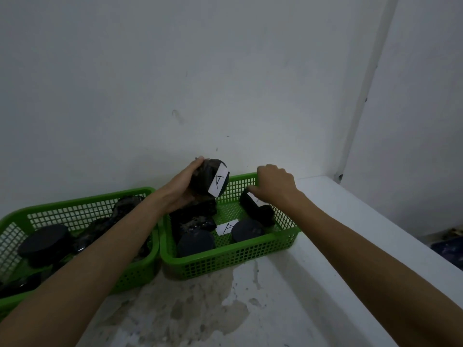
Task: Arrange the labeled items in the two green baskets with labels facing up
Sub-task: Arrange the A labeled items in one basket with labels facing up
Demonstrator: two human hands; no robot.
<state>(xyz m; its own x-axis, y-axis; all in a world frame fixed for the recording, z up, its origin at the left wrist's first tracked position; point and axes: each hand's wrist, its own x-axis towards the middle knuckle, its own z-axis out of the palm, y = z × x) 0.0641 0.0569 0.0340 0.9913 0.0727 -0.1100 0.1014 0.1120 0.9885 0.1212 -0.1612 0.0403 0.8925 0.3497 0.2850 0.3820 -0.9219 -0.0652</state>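
Left hand point(181, 186): fingers closed around a dark jar point(209, 177) – its white "A" label point(218, 182) faces up, above the far-left corner of the right basket point(225, 259).
Right hand point(274, 184): fingers curled down onto a labeled dark item point(258, 209) at this basket's far side – grip unclear.
Left basket point(82, 201): holds more dark items.

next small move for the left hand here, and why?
Probably lower the labelled item in the left hand into the right basket, label up. It is held above the basket's back corner, its white A label already showing, while the right hand touches another labelled item inside.
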